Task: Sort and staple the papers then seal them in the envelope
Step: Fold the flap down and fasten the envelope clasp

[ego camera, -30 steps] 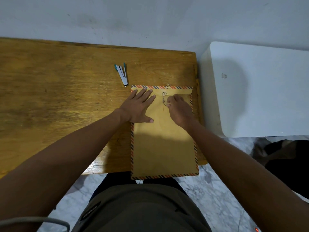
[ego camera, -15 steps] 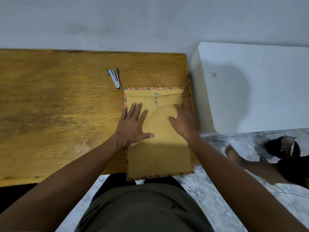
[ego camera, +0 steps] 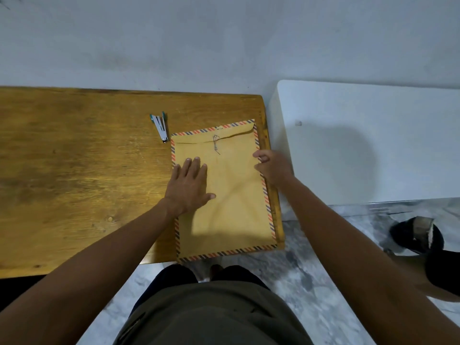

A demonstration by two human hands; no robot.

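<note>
Table (ego camera: 74, 170): envelope (ego camera: 231, 207) lies at its 4 o'clock corner, flap down, string wound. Keep your left hand (ego camera: 189, 188) flat, fingers straight, pressing it. Right hand (ego camera: 271, 166), fingers curled at the 3 o'clock edge; whether it pinches, cannot tell. Stapler (ego camera: 160, 127) at 11 o'clock of the envelope.

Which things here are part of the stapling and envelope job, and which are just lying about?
Part of the job:
- brown string-tie envelope with striped border, flap closed, pressed flat by the left hand; the right hand at its right edge
- small silver stapler with teal ends, untouched on the wooden table

Lying about:
- white cabinet beside the table
- dark sandal on the marble floor
</note>
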